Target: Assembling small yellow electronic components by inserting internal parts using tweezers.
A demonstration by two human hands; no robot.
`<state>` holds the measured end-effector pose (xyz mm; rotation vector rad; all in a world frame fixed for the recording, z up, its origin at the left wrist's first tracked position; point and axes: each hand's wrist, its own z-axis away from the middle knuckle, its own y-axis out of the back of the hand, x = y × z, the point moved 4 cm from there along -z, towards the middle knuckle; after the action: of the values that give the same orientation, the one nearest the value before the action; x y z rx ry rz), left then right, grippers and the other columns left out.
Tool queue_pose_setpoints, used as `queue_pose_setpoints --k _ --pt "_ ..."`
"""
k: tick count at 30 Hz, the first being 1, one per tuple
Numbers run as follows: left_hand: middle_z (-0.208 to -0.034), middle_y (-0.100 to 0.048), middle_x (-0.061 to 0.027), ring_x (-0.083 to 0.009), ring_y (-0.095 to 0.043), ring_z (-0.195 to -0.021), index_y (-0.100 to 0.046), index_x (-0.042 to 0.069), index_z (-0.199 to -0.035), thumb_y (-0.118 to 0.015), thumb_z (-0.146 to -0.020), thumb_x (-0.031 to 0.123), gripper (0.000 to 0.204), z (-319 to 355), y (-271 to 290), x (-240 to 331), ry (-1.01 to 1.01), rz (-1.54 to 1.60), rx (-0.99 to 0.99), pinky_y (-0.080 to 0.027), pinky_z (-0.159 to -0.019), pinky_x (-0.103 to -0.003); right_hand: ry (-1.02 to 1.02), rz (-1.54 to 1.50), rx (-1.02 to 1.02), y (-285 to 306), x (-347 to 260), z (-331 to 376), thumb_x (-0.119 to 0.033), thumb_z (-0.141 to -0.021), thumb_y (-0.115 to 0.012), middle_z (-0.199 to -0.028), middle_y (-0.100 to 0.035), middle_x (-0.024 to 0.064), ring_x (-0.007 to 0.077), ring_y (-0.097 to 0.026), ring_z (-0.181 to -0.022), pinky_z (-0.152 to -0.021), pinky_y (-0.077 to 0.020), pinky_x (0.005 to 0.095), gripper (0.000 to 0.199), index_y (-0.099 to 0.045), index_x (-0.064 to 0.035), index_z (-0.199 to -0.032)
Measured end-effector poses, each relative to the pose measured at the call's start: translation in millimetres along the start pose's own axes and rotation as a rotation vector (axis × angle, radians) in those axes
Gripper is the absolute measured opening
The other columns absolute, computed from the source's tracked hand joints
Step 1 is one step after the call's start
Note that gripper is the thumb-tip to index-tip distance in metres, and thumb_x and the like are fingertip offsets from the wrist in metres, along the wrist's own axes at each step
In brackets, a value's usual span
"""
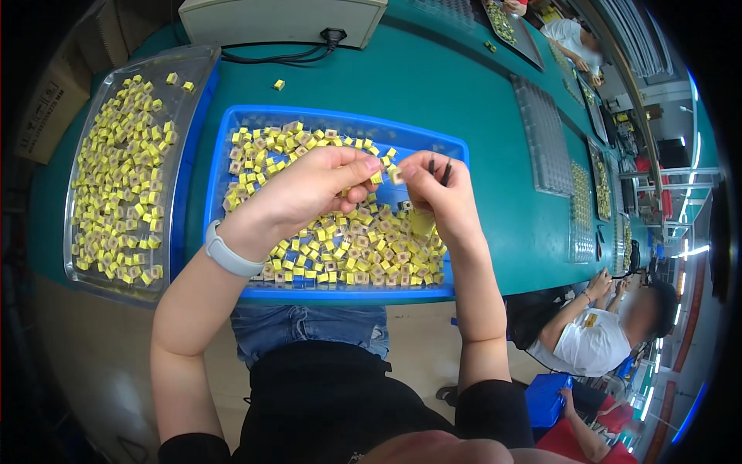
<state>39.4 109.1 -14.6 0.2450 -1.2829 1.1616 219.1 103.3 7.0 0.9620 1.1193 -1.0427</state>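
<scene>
Both my hands are raised over a blue tray (348, 293) heaped with small yellow-wrapped block-shaped components (371, 251). My left hand (328, 182) is closed in a pinch, with a yellow component (376, 178) showing at its fingertips. Close beside it, my right hand (448, 197) pinches another small component (396, 176), slightly blurred, between thumb and finger. A tool with two thin black prongs (446, 173) also sits in the right hand, prongs pointing up between the fingers. Its kind is mostly hidden by the hand.
At left, a clear plastic tray (176, 116) holds many similar components. One loose component (279, 84) lies on the green table (495, 193). A beige box-shaped device (282, 22) with a black cable stands behind. Clear ridged trays (543, 135) lie at right, where other people work.
</scene>
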Motion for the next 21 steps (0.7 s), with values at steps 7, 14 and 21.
queue_pose_setpoints --k 7,14,21 --pt "-0.096 -0.057 -0.0014 -0.0083 -0.057 -0.088 -0.055 0.002 -0.122 -0.055 -0.103 0.029 0.033 5 0 9 -0.109 0.100 0.095 -0.052 -0.083 -0.025 -0.067 0.443 -0.117 -7 7 -1 -0.021 -0.090 -0.071 -0.064 -0.050 -0.0082 0.0009 -0.040 -0.059 -0.052 -0.0296 0.0209 0.021 -0.069 0.0002 -0.094" --pt "-0.114 -0.058 -0.0080 -0.0145 -0.056 -0.111 -0.051 -0.001 -0.129 -0.056 -0.102 0.025 0.037 1 5 11 -0.245 0.167 0.072 -0.047 -0.101 -0.028 0.026 0.220 -0.042 -11 17 1 -0.021 -0.100 -0.060 -0.081 -0.056 0.0002 0.0059 -0.047 -0.070 -0.062 -0.0396 0.0229 0.027 -0.056 0.0008 -0.115" --pt "-0.115 -0.058 -0.0090 -0.0150 -0.057 -0.112 -0.051 -0.002 -0.129 -0.058 -0.101 0.024 0.039 0 8 8 -0.244 0.160 0.072 -0.046 -0.101 -0.029 0.414 0.542 0.165 -10 1 4 -0.006 -0.094 -0.065 -0.088 -0.065 0.0052 0.0102 -0.062 -0.079 -0.070 -0.0488 0.0242 0.017 -0.060 0.0035 -0.107"
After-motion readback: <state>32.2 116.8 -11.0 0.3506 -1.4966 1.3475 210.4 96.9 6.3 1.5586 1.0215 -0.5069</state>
